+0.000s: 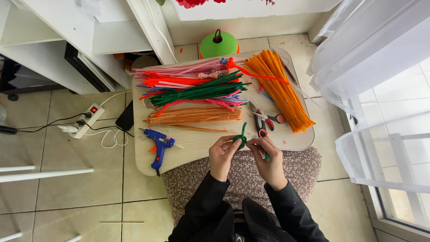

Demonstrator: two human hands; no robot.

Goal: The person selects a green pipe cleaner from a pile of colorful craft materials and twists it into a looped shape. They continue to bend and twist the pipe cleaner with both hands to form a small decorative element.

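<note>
Far left, on the tiled floor: a white power strip (88, 120) with a lit red switch, white and black cords trailing from it.

Near left of the small wooden table (197, 145): a blue glue gun (158, 144), lying flat, nozzle toward the right, cord running off the near edge.

Centre of the table, far to near: a spread of pink and red pipe cleaners (179, 76); a dark green bundle (199, 92) laid across them; a light orange bundle (195, 115) lying crosswise, nearest the hands.

Left hand (221, 152): at the near edge of the table, fingers curled, pinching the green pipe cleaner (242, 136) between thumb and fingertips.

Green pipe cleaner: held between both hands over the near table edge, one end standing upward, the lower part bent into a small loop at the fingertips.

Scissors (264, 121): red and black handles, lying flat just beyond the hands, blades pointing far-left.

Right hand (268, 157): just beside the left, fingers closed on the same green pipe cleaner; a short green end shows below the fingers.

Right of the table: a thick bright orange bundle (280, 87) running diagonally from far centre to the right edge.

Beyond the table's far edge: a green dome-shaped object (218, 44) with a black loop on top.

Far right: white sheer curtain (371, 58) beside a window.
</note>
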